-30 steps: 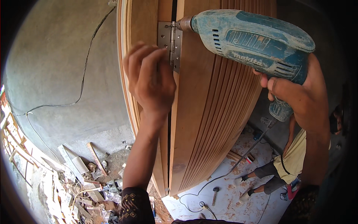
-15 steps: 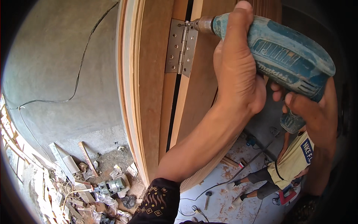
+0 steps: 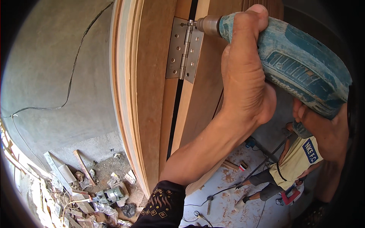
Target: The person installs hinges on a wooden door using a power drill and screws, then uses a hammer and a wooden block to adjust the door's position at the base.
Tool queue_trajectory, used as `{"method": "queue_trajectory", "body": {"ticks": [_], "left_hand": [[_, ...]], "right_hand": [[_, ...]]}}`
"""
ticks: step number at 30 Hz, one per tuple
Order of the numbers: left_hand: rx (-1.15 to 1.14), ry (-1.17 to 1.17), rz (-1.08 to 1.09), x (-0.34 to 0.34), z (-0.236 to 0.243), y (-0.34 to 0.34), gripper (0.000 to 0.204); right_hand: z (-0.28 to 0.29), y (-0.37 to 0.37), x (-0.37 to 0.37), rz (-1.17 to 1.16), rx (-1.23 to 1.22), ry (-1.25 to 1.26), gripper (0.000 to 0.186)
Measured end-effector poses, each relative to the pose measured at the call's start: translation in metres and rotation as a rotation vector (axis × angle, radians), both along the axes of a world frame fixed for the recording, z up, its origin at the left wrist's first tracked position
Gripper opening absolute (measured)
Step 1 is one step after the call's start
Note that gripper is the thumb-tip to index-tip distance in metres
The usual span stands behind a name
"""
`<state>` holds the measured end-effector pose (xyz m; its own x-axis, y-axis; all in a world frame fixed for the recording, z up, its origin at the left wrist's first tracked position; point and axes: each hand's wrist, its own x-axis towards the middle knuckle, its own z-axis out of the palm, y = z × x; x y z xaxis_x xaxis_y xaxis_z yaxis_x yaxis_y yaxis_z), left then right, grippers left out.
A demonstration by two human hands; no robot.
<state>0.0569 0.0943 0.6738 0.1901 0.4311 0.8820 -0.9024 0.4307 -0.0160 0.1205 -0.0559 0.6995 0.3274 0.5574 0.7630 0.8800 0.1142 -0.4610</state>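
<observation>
A worn teal power drill (image 3: 300,57) lies level across the upper right, its metal chuck (image 3: 209,26) against the top of a steel butt hinge (image 3: 177,48). My left hand (image 3: 245,72) is closed around the front of the drill body, thumb over the top. Behind it my right hand (image 3: 323,125) wraps the drill's handle, its fingers partly hidden. The hinge joins a wooden door (image 3: 207,60) to a wooden frame (image 3: 152,68); one screw (image 3: 183,24) stands in its upper left hole. Several other holes show bare. The bit's tip is hard to make out.
A person in a yellow shirt (image 3: 294,163) is below right on a dusty floor, near a hammer (image 3: 209,203) and a cable (image 3: 228,188). Wood scraps and a green power tool (image 3: 110,195) lie lower left, by a grey wall (image 3: 57,76) with a hanging wire (image 3: 72,76).
The drill and both hands sit slightly further right and larger in view, the chuck staying at the hinge top. The whole view has shifted a little. Both hands keep their hold.
</observation>
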Motion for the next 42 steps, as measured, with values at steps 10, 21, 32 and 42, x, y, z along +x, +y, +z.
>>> {"method": "queue_trajectory", "body": {"ticks": [10, 21, 32, 42], "left_hand": [[-0.03, -0.042, -0.043, 0.018, 0.009, 0.013, 0.033], [0.057, -0.262, -0.205, 0.067, 0.022, 0.035, 0.033], [-0.092, -0.194, -0.101, 0.043, 0.016, 0.021, 0.028], [-0.045, -0.205, -0.128, 0.053, 0.021, 0.028, 0.032]], "right_hand": [[0.006, -0.001, 0.0, 0.063, -0.072, -0.031, 0.017], [0.031, -0.002, 0.011, -0.142, -0.296, -0.099, 0.023], [0.023, -0.002, 0.036, 0.06, -0.026, -0.424, 0.035], [0.036, 0.001, 0.036, 0.031, -0.077, -0.466, 0.053]]}}
